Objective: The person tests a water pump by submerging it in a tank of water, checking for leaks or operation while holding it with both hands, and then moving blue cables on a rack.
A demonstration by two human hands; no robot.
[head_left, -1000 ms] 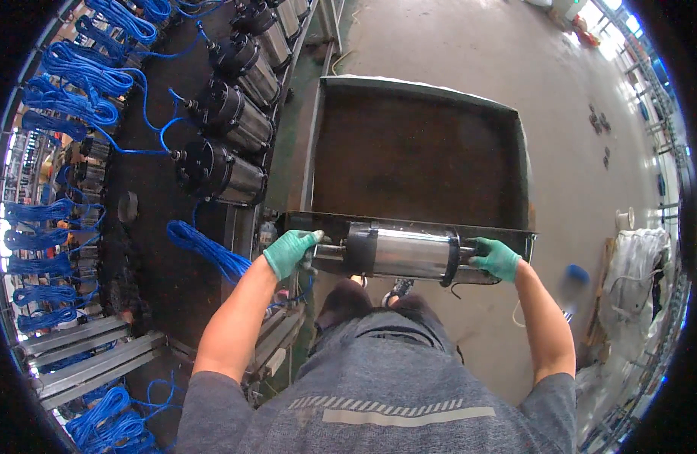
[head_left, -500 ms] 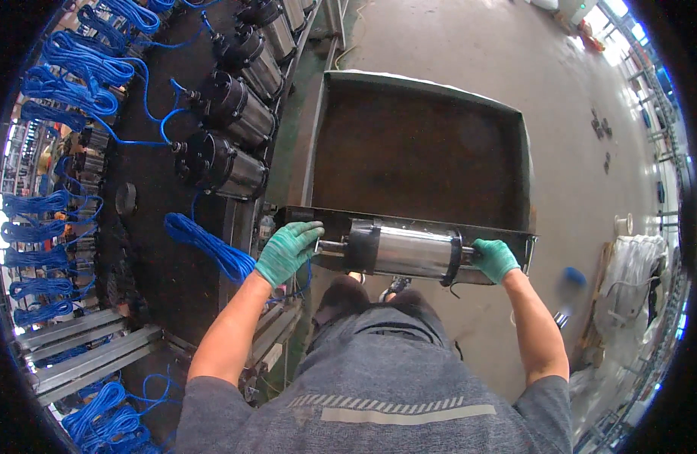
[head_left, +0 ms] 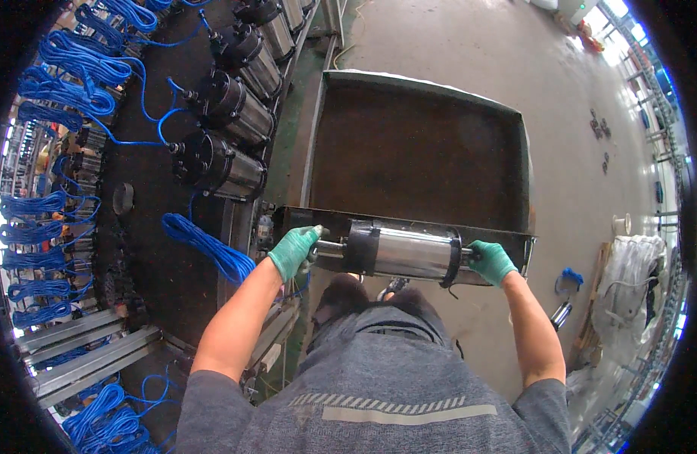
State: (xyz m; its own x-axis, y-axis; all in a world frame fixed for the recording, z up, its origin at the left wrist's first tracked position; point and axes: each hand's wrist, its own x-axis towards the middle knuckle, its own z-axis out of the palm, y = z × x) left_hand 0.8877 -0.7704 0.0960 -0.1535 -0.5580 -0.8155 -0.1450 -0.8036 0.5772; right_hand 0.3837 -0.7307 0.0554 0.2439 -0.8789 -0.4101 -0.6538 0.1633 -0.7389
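A large dark metal tray (head_left: pixel 515 163) with raised rims fills the upper centre of the frame, standing on the grey concrete floor (head_left: pixel 454 45). Along the upper left runs a dark surface (head_left: pixel 148 250) carrying a row of cylindrical motor units (head_left: pixel 223 163) lying side by side, each trailing a blue cable (head_left: pixel 148 98). More coiled blue cables (head_left: pixel 31 208) hang in bundles at the far left edge, and one loose coil (head_left: pixel 208 246) lies on the surface just left of the left hand. At the right edge a white sack (head_left: pixel 628 272) sits near a small blue coil (head_left: pixel 568 280).

The steel cylinder (head_left: pixel 405 253), shiny with black end bands, lies crosswise at the centre of the frame, right over the tray's near rim. The left hand (head_left: pixel 294 250), in a green glove, is closed around the narrow shaft at its left end. The right hand (head_left: pixel 490 261), also gloved green, grips the right end. Both forearms reach up from the lower edge, elbows bent outward, above the person's grey shirt (head_left: pixel 378 386).
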